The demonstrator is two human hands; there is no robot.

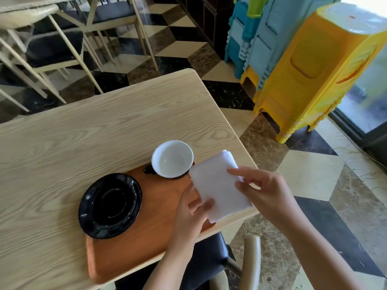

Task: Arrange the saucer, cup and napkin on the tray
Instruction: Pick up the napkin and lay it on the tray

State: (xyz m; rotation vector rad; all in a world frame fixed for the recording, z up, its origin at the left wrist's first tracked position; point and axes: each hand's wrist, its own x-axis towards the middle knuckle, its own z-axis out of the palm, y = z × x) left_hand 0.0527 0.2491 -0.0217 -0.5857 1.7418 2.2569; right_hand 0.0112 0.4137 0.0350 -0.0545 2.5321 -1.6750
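Observation:
A brown wooden tray (146, 233) lies on the light wood table. A black saucer (110, 205) sits on the tray's left part. A cup (172, 158), white inside and black outside, stands upright at the tray's far end, its black handle to the left. A folded white napkin (217, 185) is held above the tray's right edge. My left hand (191, 214) grips the napkin's near corner from below. My right hand (266, 191) pinches its right side, index finger stretched over the top.
The table (83, 132) ends just right of the tray, with a dark chair seat (209, 254) below. Stacked yellow and blue plastic stools (310, 65) stand at the right. Chairs and another table (52, 38) are at the back left.

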